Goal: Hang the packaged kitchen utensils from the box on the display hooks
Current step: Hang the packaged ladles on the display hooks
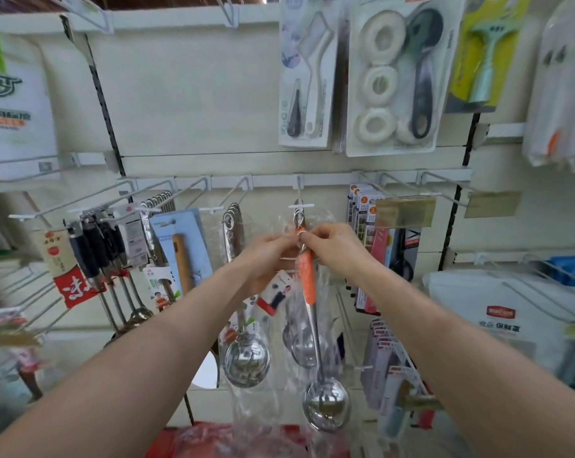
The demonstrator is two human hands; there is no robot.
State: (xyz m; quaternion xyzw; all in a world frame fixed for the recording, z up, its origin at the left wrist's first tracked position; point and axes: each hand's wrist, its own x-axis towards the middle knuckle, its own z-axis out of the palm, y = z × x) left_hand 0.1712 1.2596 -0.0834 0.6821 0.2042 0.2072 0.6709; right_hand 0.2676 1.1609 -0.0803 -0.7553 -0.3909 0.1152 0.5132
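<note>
**A ladle is brought to the hook**

At the bottom edge, closest to the person, a red box (pixel 187 439) shows. It is blurred, with clear wrapping over it, and I cannot tell how many utensils are left inside. Above it both arms reach forward. The left hand (pixel 266 256) and the right hand (pixel 332 249) meet at the top of a ladle (pixel 307 279) in a clear bag. Each hand pinches that top end with its fingertips, just below the tip of a hook (pixel 299 190). The ladle hangs upright: its long axis is vertical, with the orange handle up and the steel bowl down, near the box. I judge that its hanging hole is not yet on the hook, though the fingers hide this. Behind it, on the same hook and on the next one to the left, other ladles (pixel 246 358) hang, so part of the work looks done. Higher on the panel hang carded tools (pixel 392 77).
</note>
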